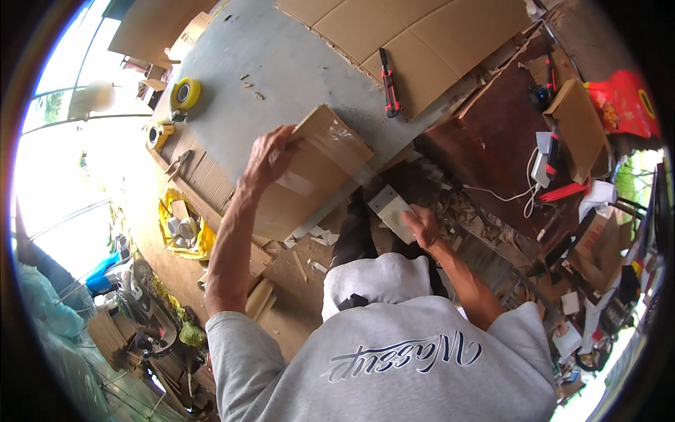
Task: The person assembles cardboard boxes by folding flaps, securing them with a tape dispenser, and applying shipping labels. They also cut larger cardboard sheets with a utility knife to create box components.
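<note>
Gripping taped cardboard box (309,172) with left hand (271,158) at near edge of desk (281,77). Pinching pale rectangular plate (389,209) in right hand (423,226), just off desk's near edge. Noted along desk's left edge: 2 yellow tape rolls (186,105).

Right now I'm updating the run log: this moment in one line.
left hand: at taped cardboard; right hand: holding pale flat piece; cutter: at cardboard sheet's edge

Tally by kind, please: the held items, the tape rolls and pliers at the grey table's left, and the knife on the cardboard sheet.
Yellow tape rolls: 2
Pliers: 1
Red-and-black utility knife: 1
Cardboard box: 1
Pale rectangular piece: 1
Total: 6
</note>
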{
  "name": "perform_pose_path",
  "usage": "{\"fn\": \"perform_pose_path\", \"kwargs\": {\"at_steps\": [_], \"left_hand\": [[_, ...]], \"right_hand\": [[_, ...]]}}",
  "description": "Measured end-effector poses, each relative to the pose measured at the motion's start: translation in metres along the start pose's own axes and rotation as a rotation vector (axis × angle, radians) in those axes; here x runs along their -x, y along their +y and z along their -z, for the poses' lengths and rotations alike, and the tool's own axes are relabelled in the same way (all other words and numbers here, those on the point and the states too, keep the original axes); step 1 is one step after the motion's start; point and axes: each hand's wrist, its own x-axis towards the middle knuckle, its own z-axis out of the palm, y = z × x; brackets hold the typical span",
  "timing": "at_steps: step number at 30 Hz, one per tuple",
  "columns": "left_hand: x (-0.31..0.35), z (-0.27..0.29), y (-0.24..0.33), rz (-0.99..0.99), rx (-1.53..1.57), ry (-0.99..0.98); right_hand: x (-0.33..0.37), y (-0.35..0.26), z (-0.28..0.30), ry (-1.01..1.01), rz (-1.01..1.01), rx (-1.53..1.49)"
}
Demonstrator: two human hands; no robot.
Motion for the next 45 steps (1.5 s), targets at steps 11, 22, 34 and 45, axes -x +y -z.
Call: {"fn": "perform_pose_path", "kwargs": {"at_steps": [11, 22, 34, 45], "left_hand": [[-0.044, 0.055, -0.054, 0.097, 0.183, -0.131], [-0.125, 0.07, -0.192, 0.544, -0.09, -0.128], [-0.011, -0.058, -0.083, 0.313, 0.116, 0.154], [0.061, -0.063, 0.017, 0.208, -0.338, 0.293]], "right_hand": [[-0.057, -0.021, -0.029, 0.02, 0.021, 0.013], [-0.188, -0.082, -0.103, 0.066, 0.171, -0.11], [-0.116, -0.045, -0.068, 0.076, 0.095, -0.041], [-0.076, -0.017, -0.053, 0.074, 0.242, -0.122]]}}
